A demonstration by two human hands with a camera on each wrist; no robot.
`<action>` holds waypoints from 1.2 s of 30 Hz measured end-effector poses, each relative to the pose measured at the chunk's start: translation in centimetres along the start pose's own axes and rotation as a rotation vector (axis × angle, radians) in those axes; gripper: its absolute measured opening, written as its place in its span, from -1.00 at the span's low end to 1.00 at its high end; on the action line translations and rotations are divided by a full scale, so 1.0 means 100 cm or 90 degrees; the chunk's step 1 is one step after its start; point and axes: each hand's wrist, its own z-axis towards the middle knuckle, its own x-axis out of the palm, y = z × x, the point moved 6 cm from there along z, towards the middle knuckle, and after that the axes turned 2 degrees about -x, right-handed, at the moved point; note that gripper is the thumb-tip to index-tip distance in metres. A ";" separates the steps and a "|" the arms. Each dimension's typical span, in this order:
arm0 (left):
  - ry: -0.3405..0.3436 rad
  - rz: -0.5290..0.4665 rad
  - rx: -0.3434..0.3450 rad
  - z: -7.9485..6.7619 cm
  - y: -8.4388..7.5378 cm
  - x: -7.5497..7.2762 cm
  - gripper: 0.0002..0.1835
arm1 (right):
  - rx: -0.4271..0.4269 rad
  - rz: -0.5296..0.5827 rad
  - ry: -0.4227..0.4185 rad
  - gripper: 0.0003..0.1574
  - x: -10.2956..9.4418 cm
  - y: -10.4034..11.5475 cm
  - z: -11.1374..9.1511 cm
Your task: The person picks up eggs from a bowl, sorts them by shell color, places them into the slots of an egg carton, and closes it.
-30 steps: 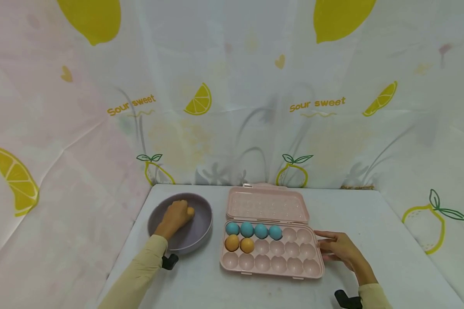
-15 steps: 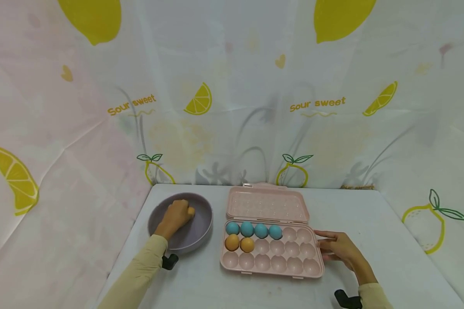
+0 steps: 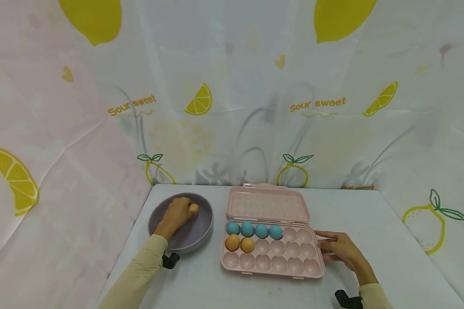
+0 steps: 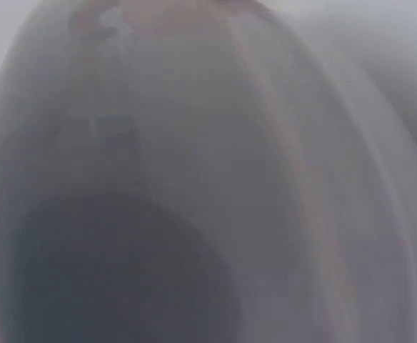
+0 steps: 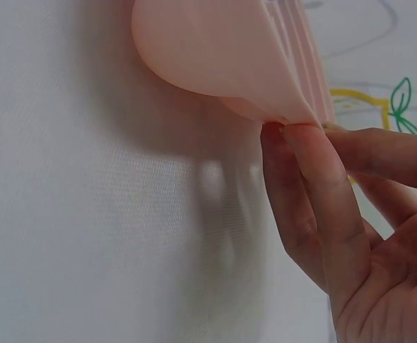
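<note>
Inside the grey-purple bowl [image 3: 189,238] on the left, my left hand [image 3: 175,216] grips a yellow-orange egg [image 3: 193,209]. Its fingers are mostly hidden in the head view, and the left wrist view gives only a blurred bowl wall [image 4: 194,143]. The pink egg box [image 3: 270,269] lies with its lid up in the middle of the table. Several blue eggs [image 3: 247,229] fill part of its back row; two yellow-orange eggs [image 3: 232,243] sit at the left of the middle row. My right hand [image 3: 340,249] pinches the box's right rim, fingertips [image 5: 308,143] against its edge.
The box's lid [image 3: 268,204] leans back behind its cups. A white table [image 3: 348,210] carries everything, with a lemon-printed cloth [image 3: 247,86] hanging at its back and sides. Black wrist mounts [image 3: 171,260] sit on both forearms.
My left hand has shifted slightly inside the bowl, and the egg in it shows a little higher and more to the right. My right hand and the egg box stay put.
</note>
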 end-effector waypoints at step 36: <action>-0.113 -0.229 0.234 -0.011 -0.087 -0.018 -0.49 | 0.004 -0.004 -0.007 -0.34 0.000 -0.001 0.000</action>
